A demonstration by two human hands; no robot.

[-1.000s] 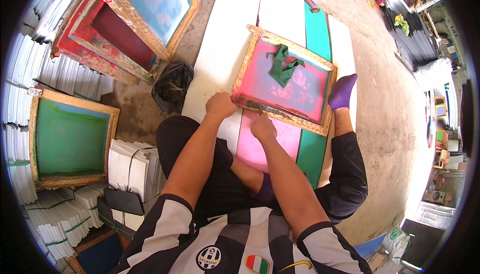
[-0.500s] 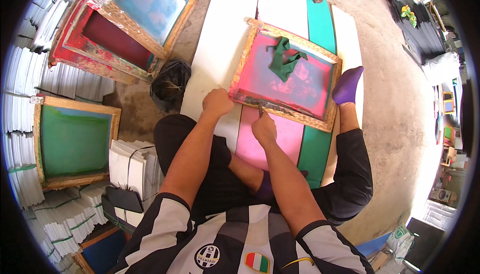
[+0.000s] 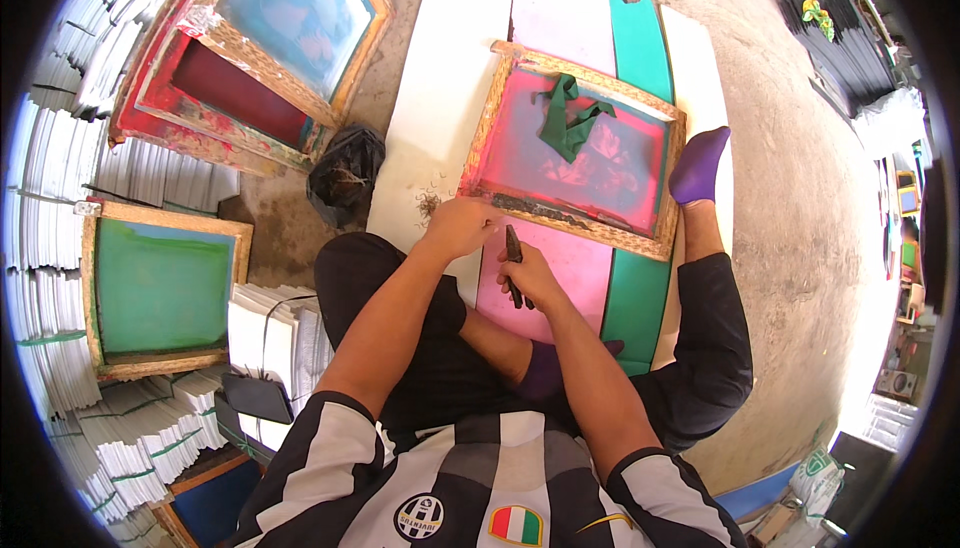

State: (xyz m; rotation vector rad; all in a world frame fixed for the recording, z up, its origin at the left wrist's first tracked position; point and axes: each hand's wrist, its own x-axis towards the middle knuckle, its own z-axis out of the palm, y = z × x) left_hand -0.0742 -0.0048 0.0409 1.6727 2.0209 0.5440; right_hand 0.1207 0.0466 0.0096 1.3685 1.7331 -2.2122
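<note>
Surface: bare concrete floor [image 3: 800, 198] | On it: long white board [image 3: 440, 98] with a teal strip [image 3: 640, 48] alongside — a pink sheet [image 3: 560, 268] lies on the boards | Left: green-screened wooden frame [image 3: 160, 288], stacks of white sheets [image 3: 50, 178] | Black bag [image 3: 345, 173] — possibly plastic, hard to tell.

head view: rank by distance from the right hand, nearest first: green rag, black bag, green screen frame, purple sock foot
From the right hand:
1. Green rag, ahead on the pink screen.
2. Purple sock foot, ahead to the right; about as near as the rag, too close to call.
3. Black bag, ahead-left on the floor.
4. Green screen frame, far left.
</note>
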